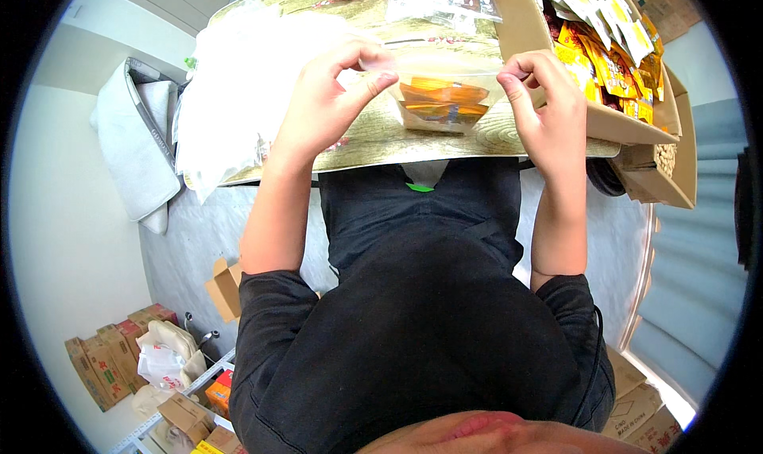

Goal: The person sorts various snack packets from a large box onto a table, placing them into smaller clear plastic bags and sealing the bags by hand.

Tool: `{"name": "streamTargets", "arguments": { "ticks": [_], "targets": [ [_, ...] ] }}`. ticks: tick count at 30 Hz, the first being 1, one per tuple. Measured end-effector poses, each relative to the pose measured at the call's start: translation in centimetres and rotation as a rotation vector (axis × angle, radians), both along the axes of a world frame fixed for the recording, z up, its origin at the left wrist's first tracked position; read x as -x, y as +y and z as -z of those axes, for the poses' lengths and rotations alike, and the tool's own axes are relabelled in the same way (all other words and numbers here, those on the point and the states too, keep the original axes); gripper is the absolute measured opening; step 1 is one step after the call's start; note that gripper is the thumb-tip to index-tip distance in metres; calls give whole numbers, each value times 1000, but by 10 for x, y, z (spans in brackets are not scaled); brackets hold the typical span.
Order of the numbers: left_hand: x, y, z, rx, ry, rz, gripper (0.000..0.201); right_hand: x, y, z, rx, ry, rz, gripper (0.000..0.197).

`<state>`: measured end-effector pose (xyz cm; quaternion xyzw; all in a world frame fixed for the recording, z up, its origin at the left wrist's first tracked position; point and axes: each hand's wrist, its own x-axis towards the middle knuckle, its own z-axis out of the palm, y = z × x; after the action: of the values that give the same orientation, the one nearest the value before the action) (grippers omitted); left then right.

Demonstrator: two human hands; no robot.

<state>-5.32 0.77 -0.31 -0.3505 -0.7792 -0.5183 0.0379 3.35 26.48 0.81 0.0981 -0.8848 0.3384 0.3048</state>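
Note:
A clear plastic bag (pixel 434 126) stands near the table's front edge, holding several orange snack packets (pixel 443 96). At its upper left corner, the thumb and forefinger of my left hand (pixel 338 92) are closed on the film. My right hand (pixel 548 92) pinches the opposite upper corner, with its fingers curled. Between the two hands the bag's top edge is stretched wide. The film is so transparent that its exact outline is hard to make out.
A white heap of plastic bags (pixel 238 88) covers the table's left side. More filled clear bags (pixel 445 5) lie at the back. On the right stands a cardboard box (pixel 528 17) with yellow and white packets (pixel 608 60). A grey chair (pixel 139 144) is at the left.

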Motion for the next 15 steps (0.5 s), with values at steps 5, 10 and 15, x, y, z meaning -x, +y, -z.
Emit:
{"name": "streamTargets", "arguments": {
  "ticks": [5,10,15],
  "targets": [
    [6,-2,12,-76,14,15,7,4,0,-3,-1,22,-57,13],
    [6,0,0,-31,103,34,6,8,5,1,-54,25,-78,12],
    [8,7,-25,216,415,88,10,10,3,1,1,1,-102,11]
  ]
}}
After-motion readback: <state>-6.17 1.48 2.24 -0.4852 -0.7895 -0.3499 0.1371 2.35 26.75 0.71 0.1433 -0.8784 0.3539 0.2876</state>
